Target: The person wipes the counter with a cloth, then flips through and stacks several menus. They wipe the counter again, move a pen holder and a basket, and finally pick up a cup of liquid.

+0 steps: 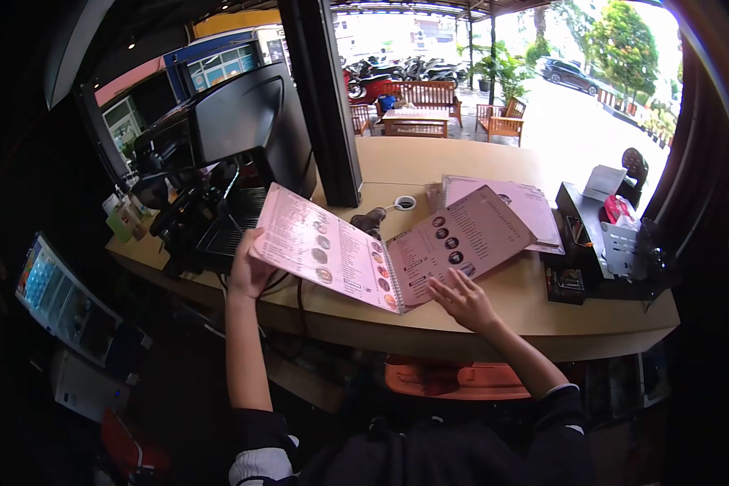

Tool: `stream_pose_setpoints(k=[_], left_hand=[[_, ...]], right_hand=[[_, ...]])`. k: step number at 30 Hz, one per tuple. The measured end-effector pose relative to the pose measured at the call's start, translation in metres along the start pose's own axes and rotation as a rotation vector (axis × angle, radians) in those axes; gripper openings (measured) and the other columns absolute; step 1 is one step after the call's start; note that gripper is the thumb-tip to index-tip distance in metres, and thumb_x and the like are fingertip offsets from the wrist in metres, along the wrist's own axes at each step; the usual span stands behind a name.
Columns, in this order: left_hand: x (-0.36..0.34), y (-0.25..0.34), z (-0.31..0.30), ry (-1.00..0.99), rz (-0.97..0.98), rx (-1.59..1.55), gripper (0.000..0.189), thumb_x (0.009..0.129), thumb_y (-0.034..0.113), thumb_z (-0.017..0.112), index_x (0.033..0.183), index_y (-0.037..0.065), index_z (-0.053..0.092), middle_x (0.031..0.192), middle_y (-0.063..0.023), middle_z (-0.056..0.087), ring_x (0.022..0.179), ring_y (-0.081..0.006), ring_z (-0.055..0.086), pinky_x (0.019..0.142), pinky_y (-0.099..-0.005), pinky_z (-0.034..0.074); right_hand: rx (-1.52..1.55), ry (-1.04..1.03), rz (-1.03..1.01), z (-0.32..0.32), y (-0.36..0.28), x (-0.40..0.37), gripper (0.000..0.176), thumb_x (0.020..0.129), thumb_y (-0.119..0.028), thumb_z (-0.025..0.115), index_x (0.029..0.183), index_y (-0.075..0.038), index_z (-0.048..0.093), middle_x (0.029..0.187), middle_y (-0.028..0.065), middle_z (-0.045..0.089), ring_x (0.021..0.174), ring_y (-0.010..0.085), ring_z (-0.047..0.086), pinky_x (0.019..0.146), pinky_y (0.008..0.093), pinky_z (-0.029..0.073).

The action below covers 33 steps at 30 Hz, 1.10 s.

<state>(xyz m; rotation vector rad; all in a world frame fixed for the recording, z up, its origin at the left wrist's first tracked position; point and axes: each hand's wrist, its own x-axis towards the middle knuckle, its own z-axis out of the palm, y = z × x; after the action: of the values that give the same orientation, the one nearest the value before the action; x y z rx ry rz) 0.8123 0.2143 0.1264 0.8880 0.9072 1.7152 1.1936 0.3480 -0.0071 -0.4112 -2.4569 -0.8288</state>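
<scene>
While looking down past an orange seat tucked under the wooden counter, handles a spiral-bound menu that sits open just beyond the counter's front edge. Grips with the left hand the lower outer corner of the menu's left page, fingers closed around it, holding that page tilted up and clear of the counter. Lays the right hand open and flat, fingers spread, on the lower edge of the right page, clasping nothing, only pressing down. Faces, just behind the menu, a second pink menu sheet flat on the counter and a small white tape roll near the foot of a black pillar. Finds a black machine to the left beyond the raised page, a black organiser to the right, and a lit screen low at the far left. Looks out, farthest off, onto wooden benches and a parked car in daylight.
</scene>
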Motion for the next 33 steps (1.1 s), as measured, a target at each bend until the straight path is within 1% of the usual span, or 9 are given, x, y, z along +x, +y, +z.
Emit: stream_pose_setpoints(k=[5,7,10,12,15,19,26,31,33], left_hand=[[0.027,-0.045,0.105,-0.109,0.107,-0.099,0.072,0.09,0.058,0.036,0.135,0.001,0.035,0.132,-0.0136,0.045,0.118,-0.0229,0.046,0.1,-0.0371,0.035],[0.041,-0.077,0.124,-0.171,0.2,-0.048,0.071,0.093,0.058,0.027,0.136,0.002,0.033,0.125,-0.0108,0.048,0.114,-0.0205,0.048,0.099,-0.0348,0.036],[0.047,-0.111,0.168,-0.264,0.441,0.403,0.06,0.097,0.042,0.032,0.139,-0.001,0.027,0.135,-0.0128,0.04,0.126,-0.0215,0.036,0.105,-0.0344,0.027],[0.059,-0.165,0.17,-0.154,0.502,0.851,0.059,0.094,0.034,0.043,0.139,-0.002,0.027,0.146,-0.0206,0.022,0.137,-0.0296,0.02,0.11,-0.037,0.017],[0.054,-0.211,0.176,-0.309,0.529,0.968,0.066,0.089,0.035,0.052,0.14,0.002,0.027,0.147,-0.0207,0.019,0.137,-0.0348,0.017,0.109,-0.0449,0.017],[0.048,-0.25,0.17,-0.335,0.481,1.431,0.069,0.086,0.04,0.054,0.141,0.006,0.028,0.148,-0.0182,0.016,0.137,-0.0334,0.014,0.109,-0.0516,0.013],[0.041,-0.243,0.147,-0.552,0.403,1.416,0.066,0.084,0.04,0.055,0.139,0.01,0.033,0.147,-0.0149,0.022,0.137,-0.0316,0.017,0.109,-0.0539,0.008],[0.032,-0.222,0.118,-0.127,0.636,1.194,0.053,0.082,0.029,0.059,0.129,0.01,0.043,0.139,-0.0134,0.034,0.133,-0.0316,0.027,0.106,-0.0547,0.014],[0.036,-0.22,0.103,-0.081,0.692,1.135,0.051,0.081,0.023,0.061,0.126,0.008,0.044,0.135,-0.0149,0.038,0.128,-0.033,0.032,0.105,-0.0527,0.02]], right_hand=[[0.073,-0.071,0.091,0.009,-0.022,0.002,0.044,0.077,-0.014,0.055,0.12,-0.012,0.054,0.124,0.0043,0.054,0.115,0.0285,0.05,0.101,0.0395,0.039],[0.096,-0.067,0.104,-0.003,-0.018,0.007,0.039,0.077,-0.012,0.056,0.115,-0.008,0.056,0.118,0.0071,0.057,0.114,0.027,0.052,0.102,0.0428,0.037],[0.284,0.024,0.144,-0.037,-0.001,0.01,0.032,0.077,-0.01,0.058,0.109,-0.007,0.059,0.116,0.0086,0.058,0.113,0.0266,0.052,0.102,0.0436,0.034],[0.446,0.194,0.318,-0.056,0.018,-0.002,0.023,0.077,-0.006,0.059,0.1,-0.005,0.061,0.114,0.0102,0.059,0.11,0.0267,0.054,0.1,0.0437,0.034],[0.302,0.49,0.669,-0.071,0.051,-0.023,0.015,0.075,0.001,0.056,0.088,-0.002,0.061,0.103,0.0137,0.061,0.098,0.0308,0.056,0.085,0.0407,0.041],[0.758,0.451,1.154,-0.042,0.087,-0.056,0.021,0.09,-0.018,0.053,0.093,0.002,0.059,0.099,0.0156,0.058,0.086,0.0267,0.058,0.079,0.0356,0.045],[0.721,0.083,1.186,0.017,0.125,-0.068,0.032,0.088,-0.027,0.058,0.102,0.001,0.058,0.095,0.0159,0.058,0.084,0.0252,0.059,0.075,0.0338,0.047],[0.51,-0.081,1.166,0.014,0.132,-0.039,0.035,0.082,-0.03,0.064,0.096,0.002,0.061,0.087,0.0175,0.06,0.076,0.0278,0.06,0.071,0.036,0.047],[0.754,-0.158,1.147,0.015,0.132,-0.031,0.032,0.085,-0.027,0.062,0.093,0.004,0.061,0.071,0.0101,0.061,0.063,0.0215,0.057,0.064,0.0326,0.046]])
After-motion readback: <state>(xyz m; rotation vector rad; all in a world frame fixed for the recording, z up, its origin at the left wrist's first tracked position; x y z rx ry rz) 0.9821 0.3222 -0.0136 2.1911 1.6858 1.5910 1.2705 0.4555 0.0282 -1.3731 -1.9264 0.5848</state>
